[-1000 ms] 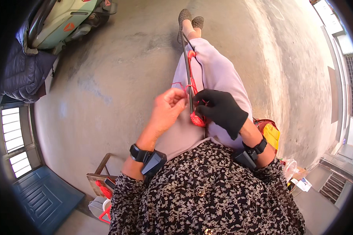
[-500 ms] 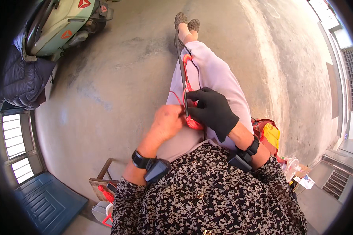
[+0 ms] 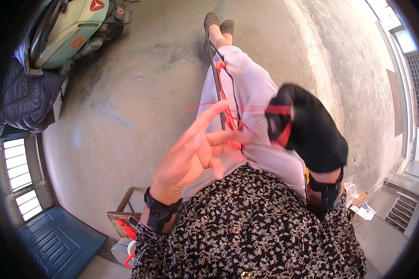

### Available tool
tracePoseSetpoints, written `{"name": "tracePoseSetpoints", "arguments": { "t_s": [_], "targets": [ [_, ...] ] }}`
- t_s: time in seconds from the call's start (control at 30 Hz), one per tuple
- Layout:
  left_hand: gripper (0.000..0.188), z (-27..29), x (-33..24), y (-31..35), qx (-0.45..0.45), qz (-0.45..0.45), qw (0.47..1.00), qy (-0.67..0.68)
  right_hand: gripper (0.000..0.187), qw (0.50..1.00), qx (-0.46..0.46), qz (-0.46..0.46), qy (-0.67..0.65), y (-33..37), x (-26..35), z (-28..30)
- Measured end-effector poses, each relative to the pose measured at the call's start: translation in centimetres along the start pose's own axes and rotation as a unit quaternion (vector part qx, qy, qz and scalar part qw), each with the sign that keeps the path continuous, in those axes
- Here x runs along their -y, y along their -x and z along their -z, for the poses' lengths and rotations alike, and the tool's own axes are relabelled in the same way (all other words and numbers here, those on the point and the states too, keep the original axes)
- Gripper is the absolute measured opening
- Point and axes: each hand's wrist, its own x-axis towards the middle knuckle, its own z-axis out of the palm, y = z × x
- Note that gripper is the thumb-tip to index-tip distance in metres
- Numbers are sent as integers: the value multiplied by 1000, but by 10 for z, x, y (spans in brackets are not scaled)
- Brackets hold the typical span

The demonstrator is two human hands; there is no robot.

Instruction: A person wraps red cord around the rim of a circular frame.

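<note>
Across my lap a thin black rod (image 3: 212,67) runs from my feet toward my waist, with red braided cord work (image 3: 222,83) along its side. My bare left hand (image 3: 188,153) is held over the near part of it, fingers spread and partly blurred. Loose thin red cord (image 3: 243,123) passes by its fingertips. To the right of my thigh, my right hand (image 3: 314,132), in a black glove, is curled with red cord around and between its fingers. Motion smears the fingertips, and the stretch of cord between the hands is faint.
A pale green scooter (image 3: 72,35) with a dark quilted cover (image 3: 30,95) stands at the far left. Near my left elbow is a small wooden stool (image 3: 118,218) with red material on it. A blue panelled door (image 3: 60,242) is lower left. Bags and papers (image 3: 362,211) lie at my right.
Both hands were together at the near end of the rod. Now the right hand has swung right, drawing red cord with it, and the left hand has opened its fingers.
</note>
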Motion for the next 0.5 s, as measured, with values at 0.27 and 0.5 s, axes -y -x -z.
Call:
{"name": "tracePoseSetpoints", "arguments": {
  "t_s": [0.27,0.5],
  "targets": [
    [52,25,8,11,-55,-8,946,320,27,901,425,-63,62,29,-10,32],
    [36,62,26,48,-90,-14,943,321,24,937,57,-228,260,13,-46,30]
  ]
}}
